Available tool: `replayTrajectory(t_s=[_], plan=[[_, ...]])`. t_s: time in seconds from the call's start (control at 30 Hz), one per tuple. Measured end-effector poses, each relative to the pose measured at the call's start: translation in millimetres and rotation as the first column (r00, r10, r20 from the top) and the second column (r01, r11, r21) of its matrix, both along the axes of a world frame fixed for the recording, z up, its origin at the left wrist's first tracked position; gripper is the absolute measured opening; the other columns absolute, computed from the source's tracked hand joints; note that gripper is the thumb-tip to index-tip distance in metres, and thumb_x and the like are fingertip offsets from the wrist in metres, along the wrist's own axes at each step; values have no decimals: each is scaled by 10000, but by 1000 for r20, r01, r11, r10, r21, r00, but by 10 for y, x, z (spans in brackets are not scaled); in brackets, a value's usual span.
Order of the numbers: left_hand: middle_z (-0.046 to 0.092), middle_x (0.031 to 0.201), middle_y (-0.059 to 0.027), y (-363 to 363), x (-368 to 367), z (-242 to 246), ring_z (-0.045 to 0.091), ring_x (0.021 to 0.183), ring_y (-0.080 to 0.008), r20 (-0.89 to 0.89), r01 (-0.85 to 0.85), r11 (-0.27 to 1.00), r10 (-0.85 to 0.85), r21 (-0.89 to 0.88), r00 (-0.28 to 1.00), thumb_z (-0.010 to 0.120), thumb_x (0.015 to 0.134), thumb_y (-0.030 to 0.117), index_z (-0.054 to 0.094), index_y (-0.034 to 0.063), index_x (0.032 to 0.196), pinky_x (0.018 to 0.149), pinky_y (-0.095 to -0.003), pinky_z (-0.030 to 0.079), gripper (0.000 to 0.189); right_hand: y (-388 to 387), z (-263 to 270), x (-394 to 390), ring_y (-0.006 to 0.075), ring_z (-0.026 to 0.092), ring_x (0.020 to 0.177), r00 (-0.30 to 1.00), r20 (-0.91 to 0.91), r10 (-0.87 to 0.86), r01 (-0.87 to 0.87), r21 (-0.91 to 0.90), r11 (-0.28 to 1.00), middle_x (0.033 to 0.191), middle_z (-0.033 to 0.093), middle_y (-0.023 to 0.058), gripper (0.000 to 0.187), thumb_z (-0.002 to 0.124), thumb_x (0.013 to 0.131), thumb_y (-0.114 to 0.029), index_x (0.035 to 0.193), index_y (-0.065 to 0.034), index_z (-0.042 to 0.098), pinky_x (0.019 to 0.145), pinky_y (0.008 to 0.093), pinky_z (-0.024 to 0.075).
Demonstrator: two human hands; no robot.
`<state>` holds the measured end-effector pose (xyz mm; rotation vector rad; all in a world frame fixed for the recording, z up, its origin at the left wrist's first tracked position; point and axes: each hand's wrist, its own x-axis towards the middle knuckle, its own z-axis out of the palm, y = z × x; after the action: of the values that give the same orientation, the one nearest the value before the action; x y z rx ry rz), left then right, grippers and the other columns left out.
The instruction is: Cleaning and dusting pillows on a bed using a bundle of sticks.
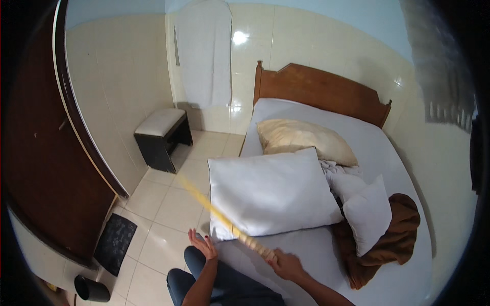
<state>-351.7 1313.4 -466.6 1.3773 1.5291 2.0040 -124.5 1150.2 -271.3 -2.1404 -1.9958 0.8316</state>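
My right hand [288, 264] grips the banded handle of a long yellow stick [220, 217], which looks like a bundled broom or beater. Its far end is blurred and points up and left over the floor. The stick crosses in front of a large white pillow [268, 191] with dark piping; whether they touch I cannot tell. My left hand [203, 244] holds nothing, its fingers apart, beside the pillow's lower left corner and above my knee. Under the pillow lies a white-sheeted mattress [302, 252].
A cream pillow [302, 139], a smaller white pillow [369, 216] and a brown blanket [400, 229] lie on the bed before a wooden headboard [317, 86]. On the tiled floor stand a padded stool [160, 134], a dark mat [115, 243] and a black bin [92, 288]. A dark door [46, 160] is at left.
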Motion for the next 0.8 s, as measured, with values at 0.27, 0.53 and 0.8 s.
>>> replayTrajectory(t_s=[0.27,0.53,0.8], plan=[[124,1445,-219,-332,369,431,70,1342,-398,-641,281,933,-359,-225,679,478,844,430,211,52,1387,1039,-573,25,714,278,-742,205,161,521,512,704,-668,240,423,667,613,612,514,68,378,476,887,-408,992,-46,502,460,277,428],[135,1457,-183,-312,176,489,90,1347,-377,-678,224,916,-397,-332,618,552,816,344,271,112,1370,1034,-586,52,663,159,799,272,148,510,495,641,-765,-63,484,339,807,596,521,36,359,403,911,-355,850,-25,530,445,289,419],[125,1460,-183,-324,245,379,90,1350,-369,-650,254,914,-404,-317,643,547,815,326,268,110,1374,1031,-590,27,661,144,-1123,691,110,456,441,780,-479,-402,444,-28,896,582,499,26,421,430,891,-431,759,-38,502,400,243,364]])
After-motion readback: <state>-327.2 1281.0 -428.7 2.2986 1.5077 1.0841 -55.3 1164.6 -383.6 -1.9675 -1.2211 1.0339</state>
